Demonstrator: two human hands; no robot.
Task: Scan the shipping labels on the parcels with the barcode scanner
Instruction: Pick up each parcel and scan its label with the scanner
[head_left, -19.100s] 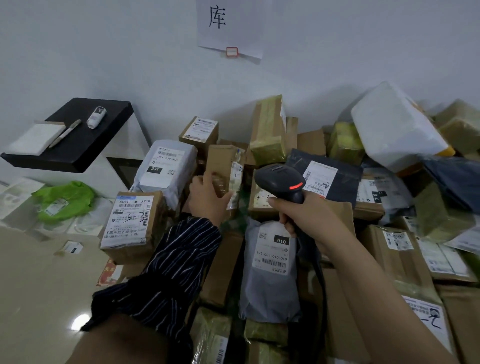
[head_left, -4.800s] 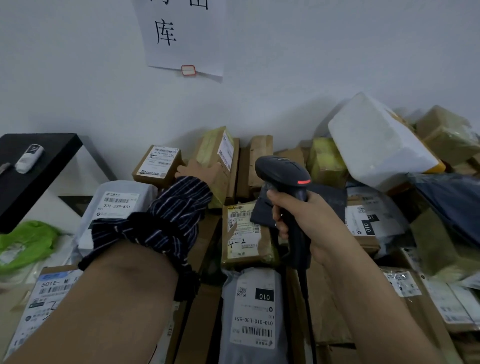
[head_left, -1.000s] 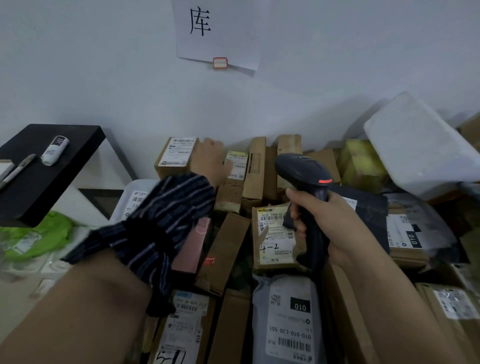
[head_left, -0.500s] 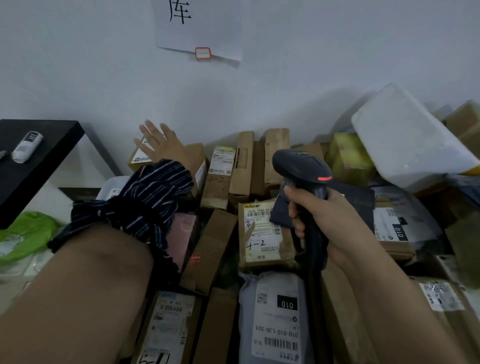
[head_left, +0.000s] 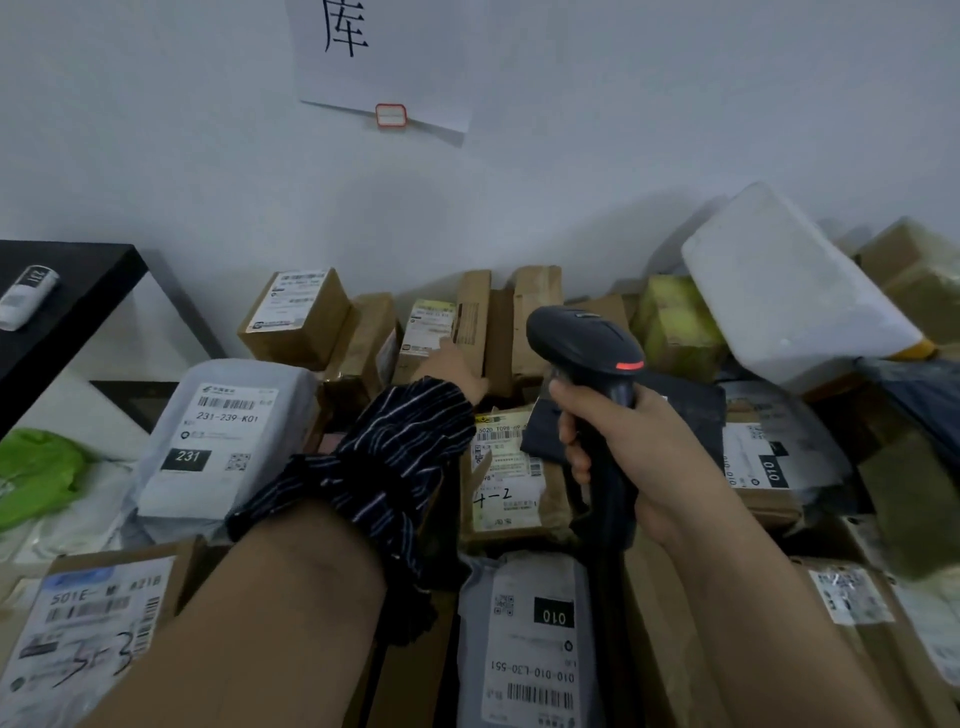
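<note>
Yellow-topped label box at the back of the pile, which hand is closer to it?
Left. The left hand touches the box with the yellow-topped label near its lower edge; the right hand holds the barcode scanner off to its right, apart from it.

Plain white wall (head_left: 623, 130) to rear. Paper sign (head_left: 384, 57) fixed high on wall, centre. Black table (head_left: 78, 291) at left edge. Soft, even lighting.

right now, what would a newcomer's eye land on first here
The black barcode scanner in the centre, gripped by the right hand, red light lit. Around it a heap of labelled parcels against the wall, a big white foam box on top at right. The left hand reaches to a small brown box at the back.
</note>
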